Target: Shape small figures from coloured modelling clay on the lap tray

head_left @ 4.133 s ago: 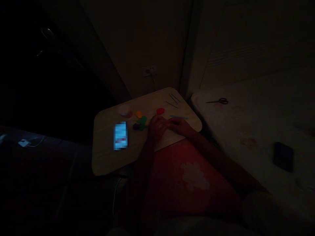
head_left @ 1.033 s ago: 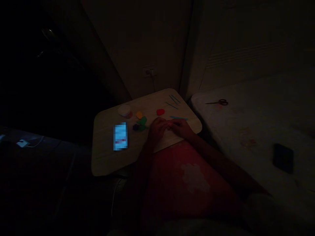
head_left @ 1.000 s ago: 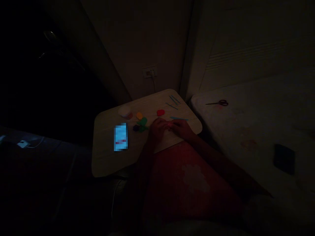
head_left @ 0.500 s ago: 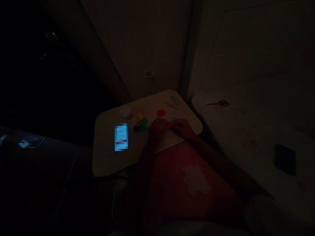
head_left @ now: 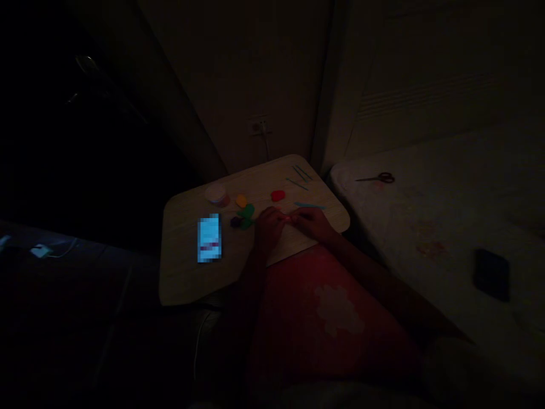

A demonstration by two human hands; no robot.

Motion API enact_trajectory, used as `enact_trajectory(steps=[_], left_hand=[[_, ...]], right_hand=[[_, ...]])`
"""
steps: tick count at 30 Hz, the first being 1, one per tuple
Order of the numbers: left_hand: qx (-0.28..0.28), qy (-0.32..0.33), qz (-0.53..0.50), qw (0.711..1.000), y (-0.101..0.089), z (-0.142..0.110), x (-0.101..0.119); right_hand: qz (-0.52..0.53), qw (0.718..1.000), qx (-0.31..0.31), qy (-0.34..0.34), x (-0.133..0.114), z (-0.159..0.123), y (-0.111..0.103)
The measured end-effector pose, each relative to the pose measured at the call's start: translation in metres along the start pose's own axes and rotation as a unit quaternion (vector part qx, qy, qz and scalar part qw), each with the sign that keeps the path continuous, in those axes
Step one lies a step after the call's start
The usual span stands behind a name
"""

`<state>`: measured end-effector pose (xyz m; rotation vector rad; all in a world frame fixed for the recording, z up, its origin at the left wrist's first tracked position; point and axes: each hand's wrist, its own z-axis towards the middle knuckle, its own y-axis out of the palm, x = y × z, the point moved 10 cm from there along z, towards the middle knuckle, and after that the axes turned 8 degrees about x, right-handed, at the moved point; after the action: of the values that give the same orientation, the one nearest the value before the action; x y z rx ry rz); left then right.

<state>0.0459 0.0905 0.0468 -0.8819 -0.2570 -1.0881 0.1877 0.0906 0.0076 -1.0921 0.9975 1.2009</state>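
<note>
The room is very dark. My left hand (head_left: 267, 225) and my right hand (head_left: 311, 221) meet fingertip to fingertip over the right part of a small wooden table (head_left: 187, 272). Between the fingertips sits a tiny reddish piece (head_left: 289, 217), too small and dim to name. Both hands look curled around it. Just beyond them lie a red lump (head_left: 277, 195), a green lump (head_left: 247, 213), a dark purple lump (head_left: 235, 221) and a yellow lump (head_left: 240, 200). Thin teal sticks (head_left: 300, 175) lie at the far corner.
A lit phone (head_left: 209, 237) lies on the table's left half, a small white tub (head_left: 216, 195) behind it. A bed on the right carries scissors (head_left: 378, 178) and a dark flat object (head_left: 491, 275). A wall socket (head_left: 259, 125) with a cable is behind the table.
Both hands stay together at the same spot on the table, with only small finger shifts. The view wobbles slightly. Nothing else has moved.
</note>
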Motion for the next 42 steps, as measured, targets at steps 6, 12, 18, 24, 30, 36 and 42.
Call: enact_trajectory(steps=[6, 12, 18, 24, 30, 36, 42], left_hand=[[-0.026, 0.042, 0.055, 0.997, 0.009, -0.001, 0.002], [-0.033, 0.026, 0.048, 0.998, 0.007, 0.000, 0.004], [-0.032, 0.027, 0.019, 0.999, 0.008, -0.001, 0.011], [-0.047, 0.033, -0.001, 0.998, 0.010, -0.001, 0.012], [-0.056, 0.034, -0.010, 0.998, 0.014, -0.002, 0.009], [-0.063, 0.055, -0.011, 0.996, 0.016, -0.002, 0.012], [-0.049, 0.053, -0.017, 0.997, 0.011, 0.000, 0.016]], right_hand=[[-0.028, 0.999, -0.022, -0.024, -0.002, -0.001, 0.005], [-0.013, 0.999, -0.044, -0.013, 0.004, -0.003, 0.009], [-0.028, 0.999, -0.030, -0.031, 0.001, 0.000, 0.004], [-0.048, 0.999, -0.007, -0.020, 0.003, 0.004, -0.003], [-0.061, 0.998, 0.010, -0.018, 0.003, 0.003, -0.005], [-0.036, 0.999, 0.022, 0.003, 0.007, 0.004, -0.006], [-0.056, 0.998, 0.006, 0.004, 0.003, 0.003, -0.003]])
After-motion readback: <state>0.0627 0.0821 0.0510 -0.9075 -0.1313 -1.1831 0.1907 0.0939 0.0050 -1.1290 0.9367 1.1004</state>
